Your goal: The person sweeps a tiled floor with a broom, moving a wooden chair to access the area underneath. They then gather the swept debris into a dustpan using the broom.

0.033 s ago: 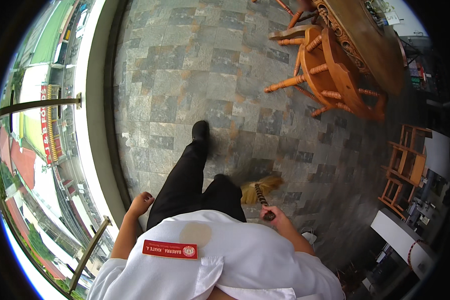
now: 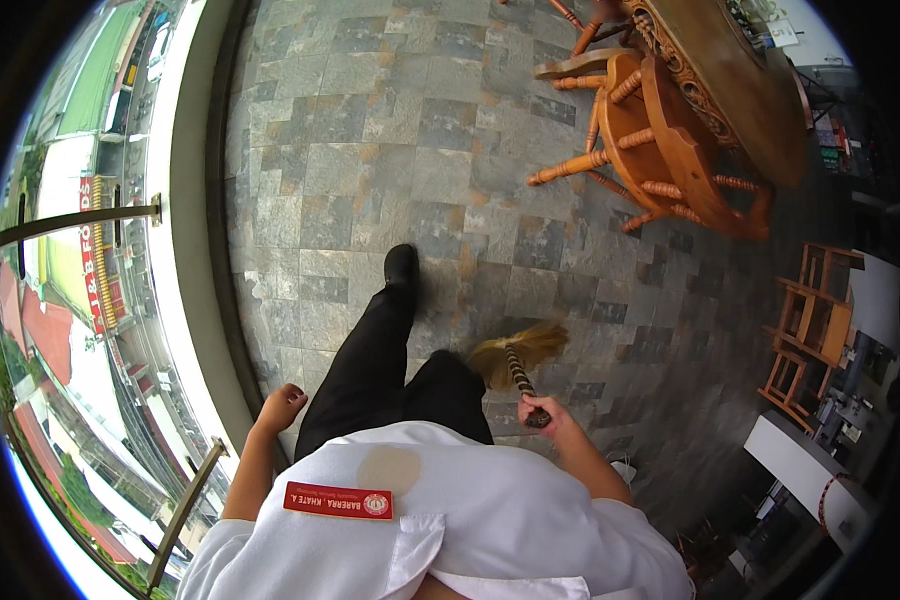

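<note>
My right hand (image 2: 544, 412) is closed round the dark-and-light banded handle of a soft broom (image 2: 526, 346), near its top end. Straw-coloured bristles fan out over the floor just ahead of that hand, right of my trouser leg, slightly blurred. My left hand (image 2: 284, 404) hangs at my left side, close to the window ledge; its fingers are loosely curled together, and nothing shows in them.
Grey-brown stone tiles (image 2: 360, 180) cover the floor. Along the left runs a pale window ledge (image 2: 192, 200), with a street below outside. A wooden chair (image 2: 620, 130) stands at a carved table (image 2: 760, 100) ahead right. More wooden furniture (image 2: 808, 320) and a white counter (image 2: 795, 460) are farther right.
The broom's bristles have swung a little forward and to the left, with my right hand shifting slightly forward. My left hand stays where it was.
</note>
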